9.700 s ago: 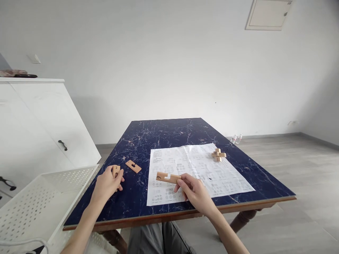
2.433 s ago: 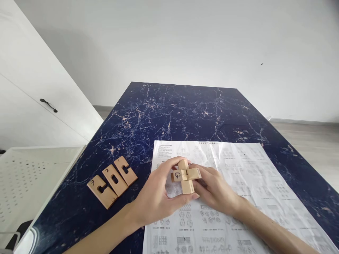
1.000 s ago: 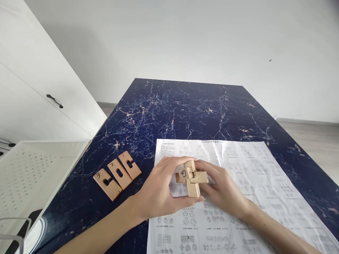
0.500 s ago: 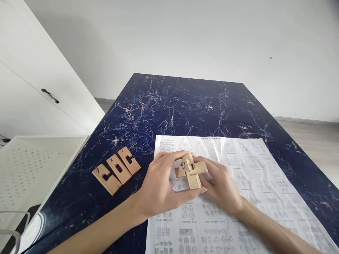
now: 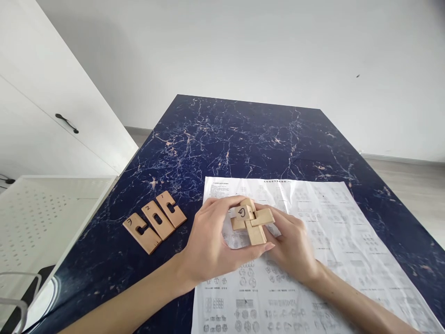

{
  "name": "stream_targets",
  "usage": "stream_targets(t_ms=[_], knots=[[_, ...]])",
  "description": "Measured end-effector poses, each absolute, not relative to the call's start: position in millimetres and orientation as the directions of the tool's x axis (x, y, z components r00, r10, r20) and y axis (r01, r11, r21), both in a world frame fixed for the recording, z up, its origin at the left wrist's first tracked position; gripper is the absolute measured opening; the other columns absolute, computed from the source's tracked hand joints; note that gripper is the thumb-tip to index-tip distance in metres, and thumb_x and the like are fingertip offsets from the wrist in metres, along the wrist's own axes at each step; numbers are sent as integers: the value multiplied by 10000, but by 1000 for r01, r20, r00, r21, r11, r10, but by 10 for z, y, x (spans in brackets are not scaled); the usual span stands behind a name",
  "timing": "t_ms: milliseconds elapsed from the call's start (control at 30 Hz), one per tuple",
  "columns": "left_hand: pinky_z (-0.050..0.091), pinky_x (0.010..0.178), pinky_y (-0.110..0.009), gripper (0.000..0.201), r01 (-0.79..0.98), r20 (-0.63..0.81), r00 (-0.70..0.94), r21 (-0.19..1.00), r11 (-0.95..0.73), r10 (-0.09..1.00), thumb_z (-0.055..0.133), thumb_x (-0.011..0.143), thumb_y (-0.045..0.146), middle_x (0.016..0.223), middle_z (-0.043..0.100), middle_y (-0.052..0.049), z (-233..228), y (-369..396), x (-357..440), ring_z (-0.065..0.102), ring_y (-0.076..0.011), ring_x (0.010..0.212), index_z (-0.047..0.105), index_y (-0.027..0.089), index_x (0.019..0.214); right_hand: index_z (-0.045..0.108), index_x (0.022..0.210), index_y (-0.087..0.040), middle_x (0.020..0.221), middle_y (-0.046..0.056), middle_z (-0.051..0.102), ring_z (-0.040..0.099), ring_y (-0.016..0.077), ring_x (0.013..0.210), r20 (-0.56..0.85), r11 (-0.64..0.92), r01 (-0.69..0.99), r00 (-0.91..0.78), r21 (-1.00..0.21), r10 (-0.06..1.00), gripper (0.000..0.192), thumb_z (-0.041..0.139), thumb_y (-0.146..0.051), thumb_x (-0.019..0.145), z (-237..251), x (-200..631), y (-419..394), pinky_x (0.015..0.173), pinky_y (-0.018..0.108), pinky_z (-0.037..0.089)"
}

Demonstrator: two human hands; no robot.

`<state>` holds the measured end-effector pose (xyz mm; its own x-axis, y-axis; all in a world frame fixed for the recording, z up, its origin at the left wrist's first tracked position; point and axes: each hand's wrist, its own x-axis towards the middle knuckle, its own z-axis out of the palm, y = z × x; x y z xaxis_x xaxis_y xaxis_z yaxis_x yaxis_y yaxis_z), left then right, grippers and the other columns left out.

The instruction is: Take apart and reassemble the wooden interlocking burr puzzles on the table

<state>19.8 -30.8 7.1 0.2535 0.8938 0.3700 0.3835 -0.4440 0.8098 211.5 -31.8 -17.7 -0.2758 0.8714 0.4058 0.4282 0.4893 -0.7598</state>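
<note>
Between my two hands is a wooden burr puzzle (image 5: pixel 256 233) of interlocked bars, with a handwritten mark like a 6 or G on one bar end. My left hand (image 5: pixel 212 241) grips it, fingers over the top and thumb along the near lower end. From the right and behind, my right hand (image 5: pixel 294 241) closes on it; some of its fingertips are hidden by the puzzle. To the left lie three flat wooden pieces with cut-outs: the piece marked 1 (image 5: pixel 176 216), the piece marked 2 (image 5: pixel 166 228) and the piece marked 3 (image 5: pixel 148 240).
A creased instruction sheet (image 5: pixel 320 204) with printed diagrams lies under my hands on the dark blue marble-patterned table (image 5: pixel 222 139). A white perforated surface (image 5: pixel 41 204) and a white cabinet (image 5: pixel 69 83) with a black handle stand at the left.
The marked bar end has shifted slightly, and the puzzle is turned a little in my hands. Both hands keep their hold; the flat pieces stay in place.
</note>
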Motion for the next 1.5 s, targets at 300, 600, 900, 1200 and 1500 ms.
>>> stream_targets(t_ms=[300,600,900,1200,1500], knots=[[577,1012,-491,628,368,272,212,868,-334,939,935,739,463,1202,778,-47,51,-310,219,745,-297,1109,616,266,1244,712,1148,-211,1015,74,792,740,194,785,285,372,391,-263,-842,922,219,539,-188,1014,-213,2132,-321,572,252,586],[559,1066,-493,691,175,178,387,949,-262,905,826,866,537,1407,685,-115,55,-212,107,670,-318,1240,556,260,1439,577,892,-208,715,-10,593,519,132,596,4,76,146,-441,-986,898,271,549,-404,1078,-112,2191,-231,540,255,438],[534,1146,-604,881,-27,6,569,1000,11,822,927,766,552,1495,666,-112,39,-130,13,633,-389,1383,558,358,1542,582,871,-212,679,-36,520,456,121,579,-8,-78,-61,-737,-995,676,399,546,-537,1099,-118,2267,-160,560,273,416],[617,1069,-553,653,-122,61,600,992,16,797,720,927,677,1351,742,-120,73,-114,26,716,-359,1263,658,284,1446,567,855,-215,688,-40,502,444,119,578,26,-85,-113,-735,-990,677,392,565,-528,1092,-118,2246,-165,571,278,413],[642,1029,-513,564,-21,56,532,998,-53,845,593,1004,691,1276,783,-98,109,-114,61,747,-322,1195,710,265,1355,574,891,-209,746,-29,537,473,107,577,58,-41,-115,-739,-993,671,398,535,-541,1107,-135,2239,-162,550,265,444]])
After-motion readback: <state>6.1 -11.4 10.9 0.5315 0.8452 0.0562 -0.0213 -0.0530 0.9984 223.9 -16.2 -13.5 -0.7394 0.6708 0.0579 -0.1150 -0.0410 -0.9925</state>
